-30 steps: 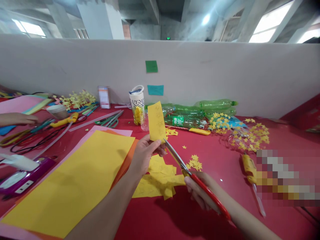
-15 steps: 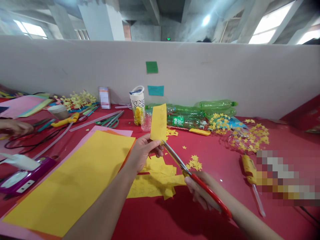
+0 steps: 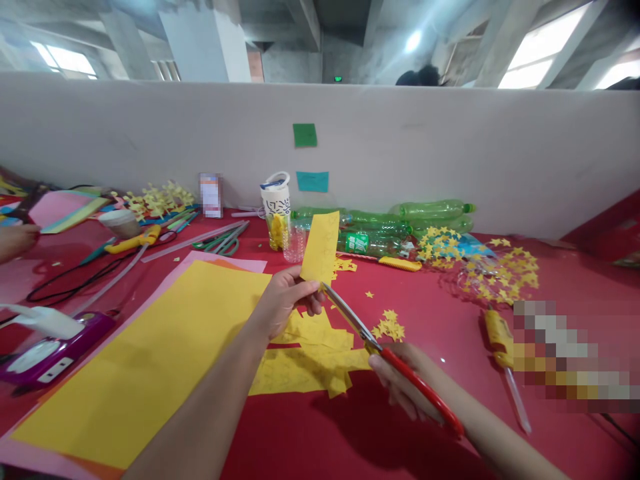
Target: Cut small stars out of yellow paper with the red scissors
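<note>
Pinched upright in my left hand (image 3: 287, 300) is a yellow paper strip (image 3: 321, 247) with faint drawn lines. My right hand (image 3: 400, 380) grips red-handled scissors (image 3: 350, 313), their blade tips at the strip's lower edge beside my left fingertips. The blades look nearly closed there. Beneath my hands lie yellow paper pieces (image 3: 300, 370) with faint outlines. A small heap of cut yellow stars (image 3: 389, 327) sits just beyond the scissors, and one loose star (image 3: 369, 295) lies farther back.
Large yellow sheets (image 3: 165, 353) cover the left front. Green plastic bottles (image 3: 435, 210) lie along the partition, near a yellow cutter (image 3: 400, 264). Star bunches (image 3: 505, 270) and a glue gun (image 3: 497, 337) are at right. A purple power strip (image 3: 65, 353) and another person's hand (image 3: 17, 240) are at left.
The yellow strip in my left hand has tilted to the right, and the scissor tips have shifted slightly left. At far left, the other person's hand has moved away toward the edge.
</note>
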